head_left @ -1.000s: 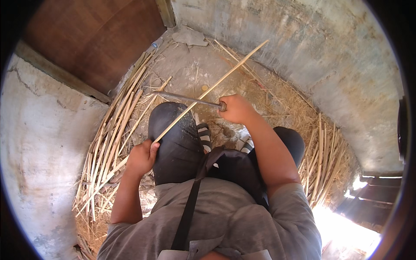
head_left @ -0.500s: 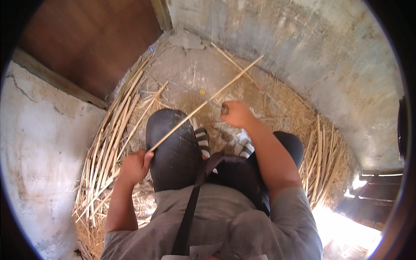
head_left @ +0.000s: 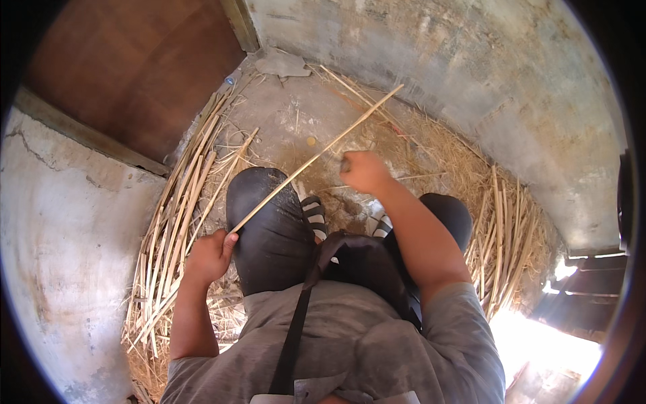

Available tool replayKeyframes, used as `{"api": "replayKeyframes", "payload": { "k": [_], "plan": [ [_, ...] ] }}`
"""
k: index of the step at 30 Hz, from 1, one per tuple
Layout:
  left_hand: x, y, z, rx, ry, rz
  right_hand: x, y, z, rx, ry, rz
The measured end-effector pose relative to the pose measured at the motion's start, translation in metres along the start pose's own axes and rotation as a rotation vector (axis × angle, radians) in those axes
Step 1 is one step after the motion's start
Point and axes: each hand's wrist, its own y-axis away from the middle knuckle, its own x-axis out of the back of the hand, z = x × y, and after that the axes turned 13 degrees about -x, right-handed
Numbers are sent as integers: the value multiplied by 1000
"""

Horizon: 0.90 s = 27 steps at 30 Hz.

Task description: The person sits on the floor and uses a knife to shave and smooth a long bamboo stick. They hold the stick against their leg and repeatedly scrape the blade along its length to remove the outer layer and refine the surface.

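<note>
One cane strip [head_left: 316, 158] pinched in left hand [head_left: 210, 254]; right hand [head_left: 363, 172] fisted, contents unclear. Split-strip pile [head_left: 178, 229] sizeable; trimming unfinished.

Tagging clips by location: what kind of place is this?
Probably a rough outbuilding corner or yard used for cane or bamboo splitting. Bare, cracked plaster walls, a concrete floor strewn with straw, and piles of split strips. The left hand holds a long stick.
</note>
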Motion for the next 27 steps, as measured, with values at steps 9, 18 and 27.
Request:
{"api": "replayKeyframes", "payload": {
  "k": [9,18,27],
  "plan": [
    [4,-5,-2,-6,-16,-31,10,-30,38,-104,-233,42],
    [-5,-7,1,17,39,-19,-16,-25,28,103,-218,-71],
    [-10,-1,11,48,109,-13,9,-3,16,62,-212,53]
  ]
}}
